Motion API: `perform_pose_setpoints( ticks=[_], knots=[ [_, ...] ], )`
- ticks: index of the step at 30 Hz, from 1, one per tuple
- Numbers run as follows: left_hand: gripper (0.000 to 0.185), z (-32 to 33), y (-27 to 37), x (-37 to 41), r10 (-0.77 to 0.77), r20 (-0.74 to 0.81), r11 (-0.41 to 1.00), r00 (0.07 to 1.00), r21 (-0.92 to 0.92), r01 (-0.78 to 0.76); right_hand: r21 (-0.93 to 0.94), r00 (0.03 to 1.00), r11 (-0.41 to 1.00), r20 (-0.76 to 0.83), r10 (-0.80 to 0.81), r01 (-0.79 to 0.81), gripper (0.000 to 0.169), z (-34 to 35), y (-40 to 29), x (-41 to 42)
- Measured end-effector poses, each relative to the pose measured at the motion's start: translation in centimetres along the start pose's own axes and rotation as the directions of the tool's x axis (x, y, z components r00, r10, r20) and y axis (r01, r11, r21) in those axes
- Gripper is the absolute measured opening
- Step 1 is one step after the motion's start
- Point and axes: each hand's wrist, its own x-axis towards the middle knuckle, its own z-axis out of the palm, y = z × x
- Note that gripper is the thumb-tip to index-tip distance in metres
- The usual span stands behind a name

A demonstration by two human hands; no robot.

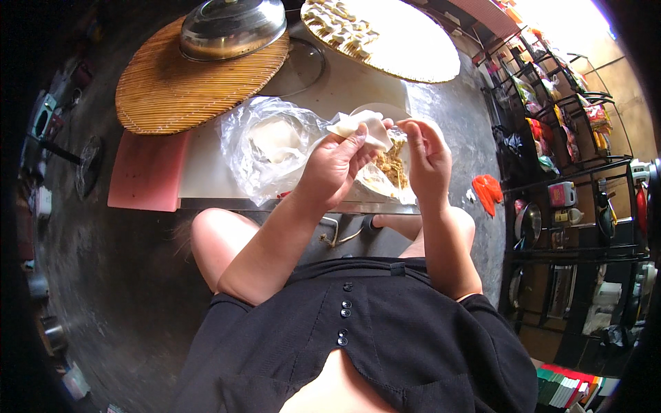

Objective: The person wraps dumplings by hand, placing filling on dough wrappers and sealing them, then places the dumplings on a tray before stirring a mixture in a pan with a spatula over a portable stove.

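My left hand [335, 165] holds a thin, pale dough wrapper [364, 126] between thumb and fingers, above the low table. Just right of it, my right hand [428, 155] is raised with its fingers curled and thumb near the fingertips; whether something small is pinched there is not clear. Below and between the hands lies brownish chopped filling [393, 165] in a bowl or dish lined with clear plastic, partly hidden. Left of my left hand, a clear plastic bag [235, 137] holds a stack of pale round wrappers [273, 137].
A woven round tray [165, 98] carries a metal lid or pan [232, 31] at the back left. Another round tray [413, 44] at the back right bears several folded dumplings [346, 31]. A pink board [147, 173] lies at the table's left end. Black shelves [568, 175] stand right.
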Motion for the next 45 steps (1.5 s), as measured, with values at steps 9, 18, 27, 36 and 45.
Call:
perform_pose_setpoints(
  ticks=[9,18,27,36,45],
  knots=[
    [0.038,-0.4,1.0,-0.1,0.025,-0.023,0.999,0.999,-0.019,-0.025,0.456,0.875,0.748,0.299,0.381,-0.482,0.022,1.7,-0.1,-0.9],
    [0.023,-2.6,2.9,0.0,-0.053,-0.251,0.989,0.967,0.119,0.085,0.290,0.883,0.847,0.300,0.361,-0.445,0.022,3.5,0.5,-0.5],
    [0.032,-4.6,7.0,0.0,0.024,-0.406,1.000,0.914,0.000,-0.026,-0.596,0.706,0.773,0.643,0.296,0.219,0.029,4.5,-0.2,-5.9],
    [0.028,-4.7,5.6,-0.1,-0.169,-0.307,0.985,0.937,-0.072,0.154,-0.428,0.900,0.904,0.390,0.192,-0.007,0.020,2.6,-1.9,-4.1],
    [0.039,-4.1,3.7,-0.2,-0.354,-0.091,0.933,0.931,0.043,0.358,-0.459,0.820,0.685,0.221,-0.528,0.565,0.026,1.9,-1.6,-0.5]
  ],
)
